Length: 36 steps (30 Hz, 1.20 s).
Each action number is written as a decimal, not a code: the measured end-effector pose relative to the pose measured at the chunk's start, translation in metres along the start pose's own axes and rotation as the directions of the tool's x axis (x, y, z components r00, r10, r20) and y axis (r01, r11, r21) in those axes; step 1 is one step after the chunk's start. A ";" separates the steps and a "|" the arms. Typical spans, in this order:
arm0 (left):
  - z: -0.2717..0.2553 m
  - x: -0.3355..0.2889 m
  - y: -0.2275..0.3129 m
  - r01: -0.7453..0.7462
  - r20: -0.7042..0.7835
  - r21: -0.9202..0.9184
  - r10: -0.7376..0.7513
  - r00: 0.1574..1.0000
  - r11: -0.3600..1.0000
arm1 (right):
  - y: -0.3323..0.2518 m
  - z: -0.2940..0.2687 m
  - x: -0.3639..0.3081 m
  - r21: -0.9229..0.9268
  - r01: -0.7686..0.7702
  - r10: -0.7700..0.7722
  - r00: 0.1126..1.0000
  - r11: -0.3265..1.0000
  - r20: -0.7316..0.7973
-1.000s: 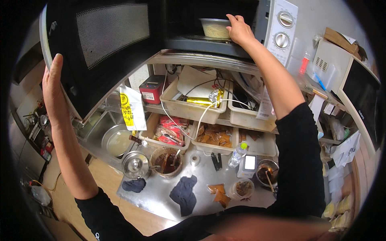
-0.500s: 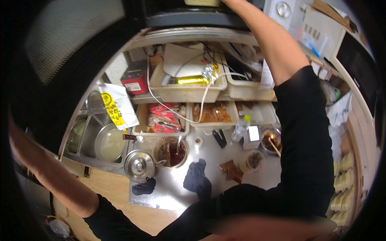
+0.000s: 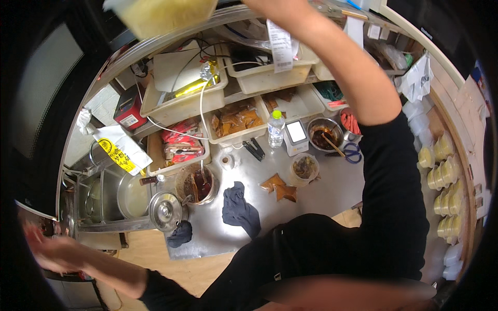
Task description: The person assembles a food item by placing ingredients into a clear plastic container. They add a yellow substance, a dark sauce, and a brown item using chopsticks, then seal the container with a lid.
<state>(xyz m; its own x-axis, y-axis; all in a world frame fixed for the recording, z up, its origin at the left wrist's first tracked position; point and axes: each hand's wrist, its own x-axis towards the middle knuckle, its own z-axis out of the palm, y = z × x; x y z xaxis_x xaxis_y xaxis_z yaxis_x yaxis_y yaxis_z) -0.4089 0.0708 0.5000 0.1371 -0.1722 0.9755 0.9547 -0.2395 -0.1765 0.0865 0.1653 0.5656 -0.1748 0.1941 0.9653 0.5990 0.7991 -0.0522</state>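
At the upper edge, a clear plastic tub (image 3: 168,15) with pale yellow contents hangs out past the shelf edge, tilted. My right hand (image 3: 272,8) reaches up beside it; its fingers are cut off by the picture's edge, but the tub stands off the shelf and appears to be in its grip. My left hand (image 3: 49,249) is low at the far left, smeared by motion, below the dark microwave door (image 3: 54,78) with its mesh window. No object shows in the left hand.
On the steel table (image 3: 332,189) stand a pot of dark red sauce (image 3: 197,184), a lidded steel pot (image 3: 167,211), dark cloths (image 3: 238,210), a bottle (image 3: 276,129), a bowl of dark sauce (image 3: 324,133) and scissors (image 3: 353,153). Cream bins (image 3: 184,108) line the shelf.
The tub has come out from the dark microwave, toward me and leftward. My left hand has come into view away from the door. The whole view has turned to the right.
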 end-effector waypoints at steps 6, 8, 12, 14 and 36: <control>-0.015 -0.160 0.184 0.924 0.933 -0.265 -0.316 0.174 -0.277 | -0.058 -0.045 -0.164 -0.108 0.040 -0.020 0.983 0.993 0.180; -0.017 -0.202 0.252 0.520 0.946 0.131 -0.050 -0.320 -0.844 | -0.079 -0.041 -0.228 -0.019 -0.068 0.071 0.963 0.998 0.261; -0.053 -0.239 0.320 0.721 0.959 0.075 -0.148 -0.242 -0.689 | -0.113 -0.039 -0.343 0.148 -0.199 0.135 0.923 0.969 0.360; -0.072 -0.262 0.333 0.656 0.933 0.222 -0.039 -0.359 -0.722 | -0.125 -0.046 -0.398 0.139 -0.286 0.179 0.842 0.948 0.510; -0.151 -0.396 0.393 0.624 0.865 0.227 -0.140 -0.482 -0.748 | -0.118 -0.054 -0.562 0.353 -0.646 0.137 0.582 0.677 0.802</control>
<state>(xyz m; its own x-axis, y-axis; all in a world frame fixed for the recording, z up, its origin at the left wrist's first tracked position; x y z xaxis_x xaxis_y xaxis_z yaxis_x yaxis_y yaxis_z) -0.1276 -0.0997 0.0239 0.0292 0.9431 -0.3313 -0.5685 0.2883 0.7705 0.1560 -0.0686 0.0432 -0.6461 0.6786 0.3495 0.2424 0.6166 -0.7491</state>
